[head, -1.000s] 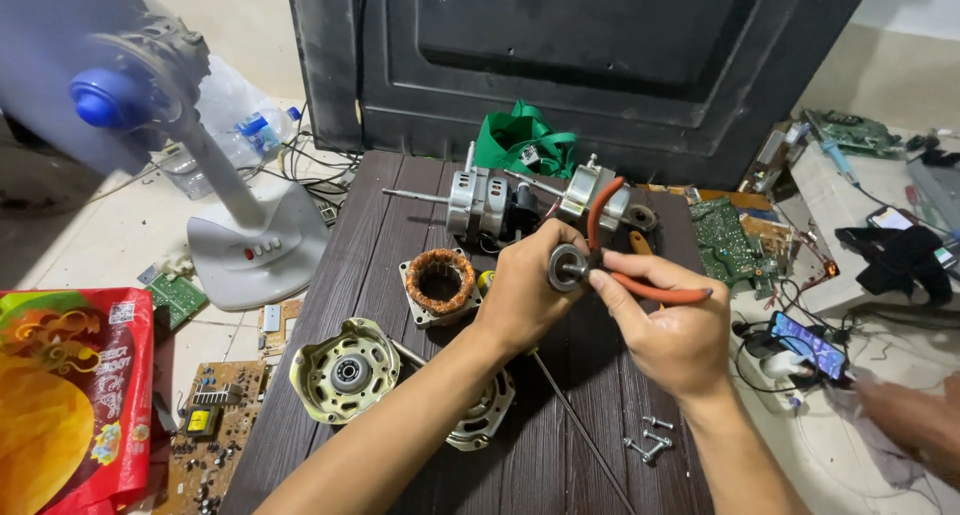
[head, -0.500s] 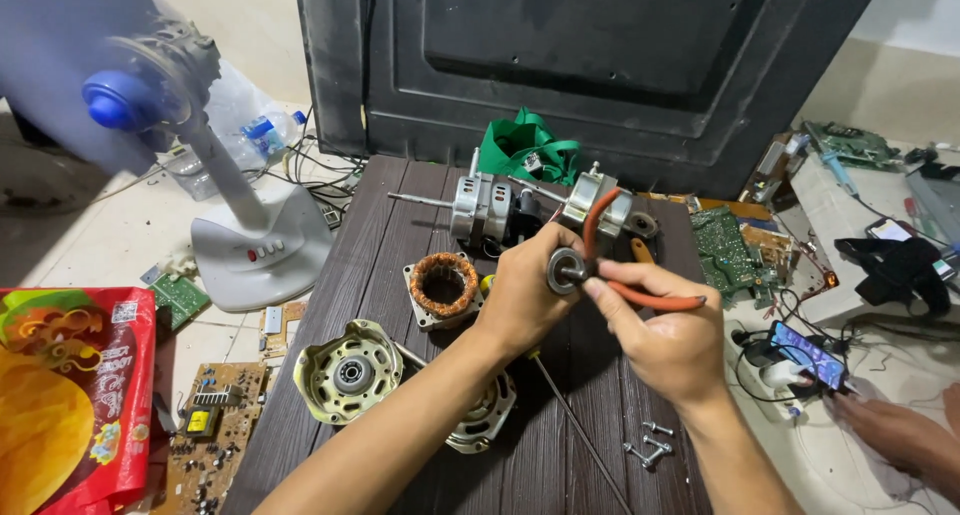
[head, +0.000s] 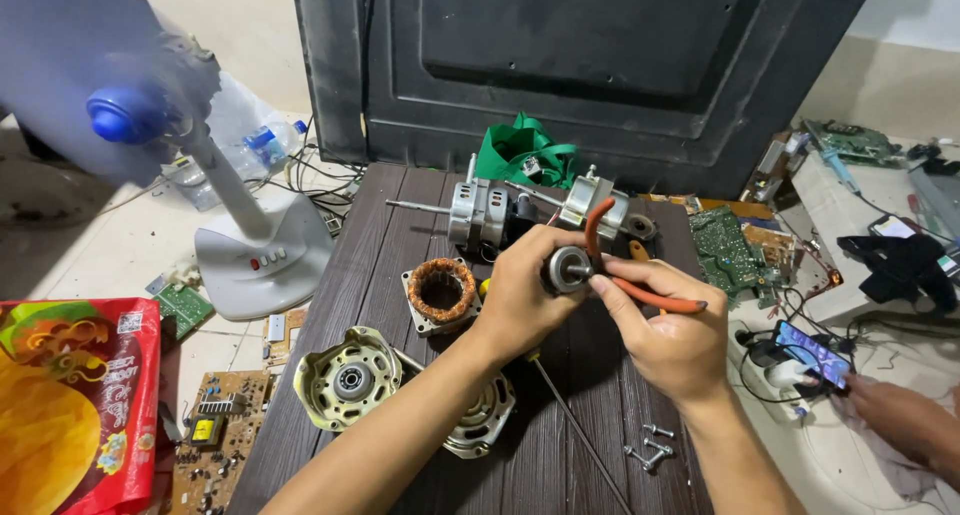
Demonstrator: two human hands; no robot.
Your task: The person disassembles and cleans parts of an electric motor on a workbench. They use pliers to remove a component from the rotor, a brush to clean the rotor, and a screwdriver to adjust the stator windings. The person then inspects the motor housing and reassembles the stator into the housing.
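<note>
My left hand [head: 523, 297] grips a small round metal motor rotor [head: 567, 270] above the dark wooden table [head: 390, 225]. My right hand [head: 668, 327] holds orange-handled pliers [head: 640, 283] with the jaws at the rotor's shaft end. Under my left hand lies a stator with a copper winding [head: 438, 293]. A pale green motor housing cover [head: 346, 378] lies by my left forearm, and a second cover [head: 482, 423] shows beneath the arm. A thin metal rod [head: 580, 437] lies between my forearms.
A silver motor assembly [head: 488, 211] and green bag [head: 527, 153] sit at the table's far end, before a large black panel [head: 590, 65]. A running standing fan [head: 245, 255] is left. Loose screws [head: 648, 453], circuit boards [head: 737, 243], a red snack bag [head: 70, 405]. Another person's hand [head: 900, 420] by a phone [head: 810, 353], right.
My hands with the rotor and pliers stay together; the pliers handles have shifted slightly. The view has tilted a little. Nothing on the table has moved.
</note>
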